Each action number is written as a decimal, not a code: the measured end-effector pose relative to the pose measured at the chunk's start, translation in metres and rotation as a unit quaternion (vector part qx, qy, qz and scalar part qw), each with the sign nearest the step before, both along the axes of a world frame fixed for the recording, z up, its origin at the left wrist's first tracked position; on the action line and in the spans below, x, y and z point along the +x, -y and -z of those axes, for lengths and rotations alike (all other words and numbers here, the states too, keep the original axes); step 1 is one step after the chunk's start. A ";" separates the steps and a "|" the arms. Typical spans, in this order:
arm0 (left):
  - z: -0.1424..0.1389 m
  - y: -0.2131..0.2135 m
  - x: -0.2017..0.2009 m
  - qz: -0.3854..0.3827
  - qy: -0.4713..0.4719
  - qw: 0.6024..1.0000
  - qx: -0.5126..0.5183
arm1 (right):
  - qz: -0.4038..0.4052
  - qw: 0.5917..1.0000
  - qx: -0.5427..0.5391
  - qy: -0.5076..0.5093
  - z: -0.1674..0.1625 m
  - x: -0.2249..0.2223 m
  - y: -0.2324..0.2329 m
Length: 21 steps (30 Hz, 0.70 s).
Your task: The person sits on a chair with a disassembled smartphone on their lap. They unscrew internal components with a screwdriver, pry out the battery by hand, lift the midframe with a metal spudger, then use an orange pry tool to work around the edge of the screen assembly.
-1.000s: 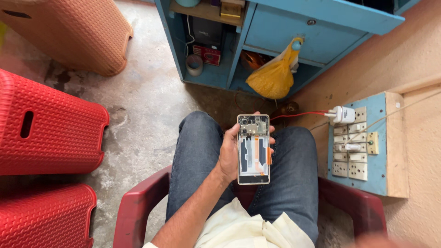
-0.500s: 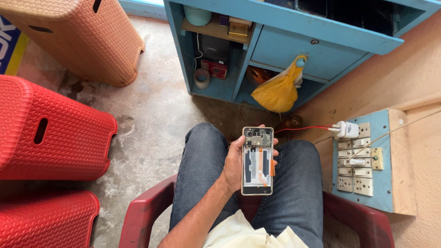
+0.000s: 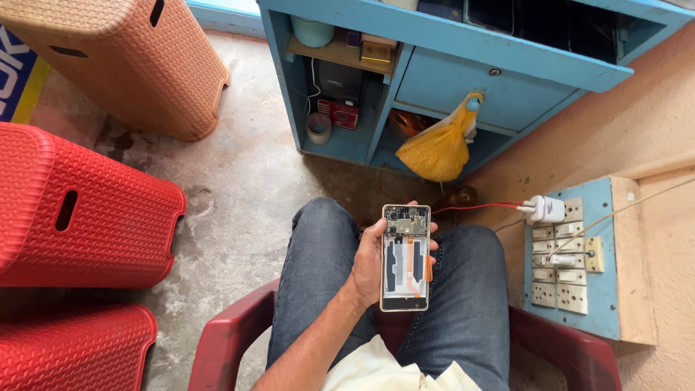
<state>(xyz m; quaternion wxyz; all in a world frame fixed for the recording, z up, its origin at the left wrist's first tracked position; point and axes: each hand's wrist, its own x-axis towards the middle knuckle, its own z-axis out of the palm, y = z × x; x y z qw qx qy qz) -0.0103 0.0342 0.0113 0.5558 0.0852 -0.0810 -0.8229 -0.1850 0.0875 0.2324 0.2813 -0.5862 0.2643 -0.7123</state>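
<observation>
Cabinet (image 3: 507,80), blue, stands ahead of our knees; yellow bag (image 3: 438,148) hangs from it. Red stools (image 3: 79,210) left, switchboard (image 3: 572,268) on wall right. Our left hand (image 3: 371,261) grasps opened phone (image 3: 406,258), back cover off, above lap. Right hand out of sight.

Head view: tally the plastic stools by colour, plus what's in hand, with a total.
Red stools: 2, one beside the left knee and one at the lower left corner
Orange-tan stool: 1
Opened phone, back cover off: 1, held in the left hand
Total: 4
The right hand is out of view.
</observation>
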 end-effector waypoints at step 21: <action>0.005 -0.010 -0.007 -0.017 0.102 0.995 -0.006 | 0.036 0.913 0.312 -0.261 0.166 0.069 0.026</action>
